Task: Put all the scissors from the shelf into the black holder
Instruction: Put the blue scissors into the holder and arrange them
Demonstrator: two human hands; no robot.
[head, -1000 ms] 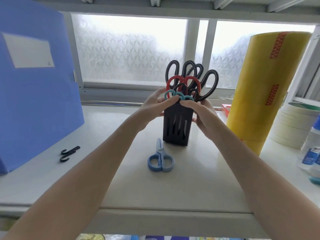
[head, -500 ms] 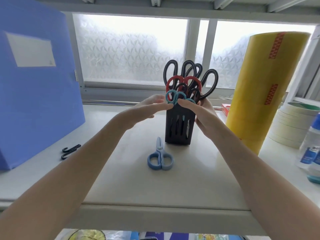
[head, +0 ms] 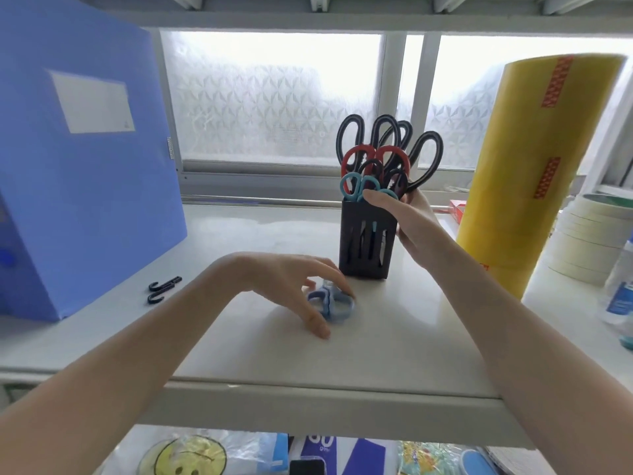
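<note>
The black holder (head: 362, 246) stands upright on the white shelf (head: 394, 344), right of centre. Black-handled scissors (head: 424, 156), a red-handled pair (head: 356, 155) and a teal-handled pair (head: 348, 184) stick out of its top. My right hand (head: 412, 219) grips the holder from its right side, thumb across the front rim by the teal handles. A light blue pair of scissors (head: 339, 306) lies flat on the shelf in front of the holder. My left hand (head: 291, 286) is lowered over it, fingers spread and touching its handles; the blades are hidden under the hand.
A large blue file box (head: 85, 173) stands at the left, with two black hooks (head: 163, 289) beside it. A tall yellow film roll (head: 534, 173), stacked tape rolls (head: 589, 245) and a bottle (head: 620, 296) crowd the right. The shelf's front edge (head: 308, 402) is near me.
My left hand has left the teal handles at the holder's top and dropped down onto the light blue scissors on the shelf. My right hand has stayed on the holder.
</note>
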